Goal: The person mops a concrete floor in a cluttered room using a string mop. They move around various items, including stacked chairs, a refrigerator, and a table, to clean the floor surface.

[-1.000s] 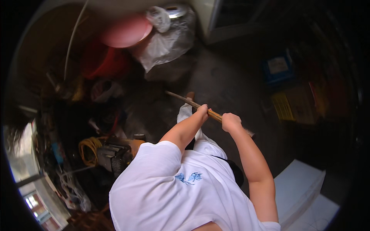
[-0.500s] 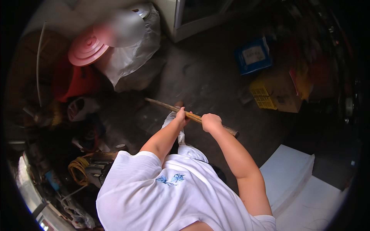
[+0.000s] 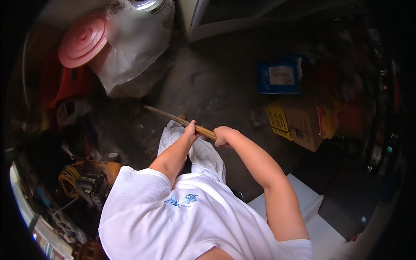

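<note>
A long wooden stick (image 3: 167,115) slants across in front of me, its thin far end reaching left over the dark floor. My left hand (image 3: 191,129) is closed around its middle. Farther back along it, my right hand (image 3: 223,135) grips the thicker, yellowish part. The stick's end beyond my right hand is hidden by the hand and forearm. White cloth of my trousers (image 3: 212,158) shows just below both hands.
At the upper left are a pink round lid (image 3: 83,40), a red tub (image 3: 69,84) and a plastic-wrapped bundle (image 3: 125,65). On the right stand a blue package (image 3: 278,76), a carton (image 3: 303,126) and a yellow basket (image 3: 278,121). A machine (image 3: 93,180) with yellow hose sits lower left.
My view has shifted, and both hands with the stick appear farther left. The stick's thick end, which showed past my right hand, is now out of sight. More trouser leg shows.
</note>
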Action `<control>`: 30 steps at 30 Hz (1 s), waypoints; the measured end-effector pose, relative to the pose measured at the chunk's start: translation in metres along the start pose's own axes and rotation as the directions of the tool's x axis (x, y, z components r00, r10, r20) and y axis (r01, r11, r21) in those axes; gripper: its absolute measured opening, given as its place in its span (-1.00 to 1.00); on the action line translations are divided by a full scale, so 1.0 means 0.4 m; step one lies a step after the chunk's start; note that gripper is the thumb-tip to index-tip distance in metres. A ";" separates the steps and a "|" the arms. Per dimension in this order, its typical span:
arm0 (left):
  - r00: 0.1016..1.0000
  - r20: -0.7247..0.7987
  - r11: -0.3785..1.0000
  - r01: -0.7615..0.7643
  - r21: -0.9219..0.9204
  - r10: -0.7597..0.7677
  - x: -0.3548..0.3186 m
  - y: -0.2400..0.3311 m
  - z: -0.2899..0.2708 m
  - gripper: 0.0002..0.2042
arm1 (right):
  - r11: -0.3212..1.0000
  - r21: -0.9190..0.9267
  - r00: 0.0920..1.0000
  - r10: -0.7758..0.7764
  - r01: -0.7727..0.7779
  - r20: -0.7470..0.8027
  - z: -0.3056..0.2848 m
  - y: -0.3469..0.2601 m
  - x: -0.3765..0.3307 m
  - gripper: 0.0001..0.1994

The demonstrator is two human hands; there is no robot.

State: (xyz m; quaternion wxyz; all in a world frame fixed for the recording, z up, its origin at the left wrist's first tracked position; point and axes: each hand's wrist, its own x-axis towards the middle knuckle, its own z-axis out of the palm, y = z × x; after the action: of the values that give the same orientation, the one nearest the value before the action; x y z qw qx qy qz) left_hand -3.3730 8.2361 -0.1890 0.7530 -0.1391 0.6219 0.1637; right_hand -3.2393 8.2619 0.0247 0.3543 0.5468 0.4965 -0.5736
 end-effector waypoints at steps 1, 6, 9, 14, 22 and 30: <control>0.999 0.006 0.999 -0.046 0.017 0.046 0.015 -0.002 0.008 -0.67 | 0.996 0.087 0.998 0.010 -0.016 0.067 -0.008 0.024 0.028 -0.76; 0.984 -0.137 0.976 -0.134 -0.172 0.111 -0.006 -0.045 0.082 -0.77 | 0.971 0.190 0.984 -0.121 0.144 -0.128 0.046 0.127 0.060 -0.83; 0.969 -0.200 0.928 -0.203 -0.312 0.145 0.084 -0.086 0.099 -0.84 | 0.973 0.195 0.987 -0.096 0.120 -0.129 0.053 0.170 0.079 -0.84; 0.963 -0.178 0.864 -0.260 -0.431 0.201 0.082 -0.150 0.246 -0.88 | 0.928 0.315 0.974 -0.147 0.197 -0.175 0.032 0.349 0.038 -0.76; 0.960 -0.097 0.884 -0.280 -0.374 0.264 0.143 -0.259 0.535 -0.88 | 0.899 0.416 0.971 -0.038 0.136 -0.237 -0.015 0.611 -0.033 -0.72; 0.972 -0.005 0.968 -0.236 -0.090 0.237 0.161 -0.302 0.760 -0.88 | 0.713 0.700 0.962 0.160 0.043 -0.221 -0.038 0.745 -0.080 -0.49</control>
State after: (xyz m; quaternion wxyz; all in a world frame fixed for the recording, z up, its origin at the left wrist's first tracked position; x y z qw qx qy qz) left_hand -3.0403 8.2567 -0.1943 0.7228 -0.0971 0.6241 0.2805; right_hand -2.9475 8.1958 0.0031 0.0699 0.7272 0.2682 -0.6280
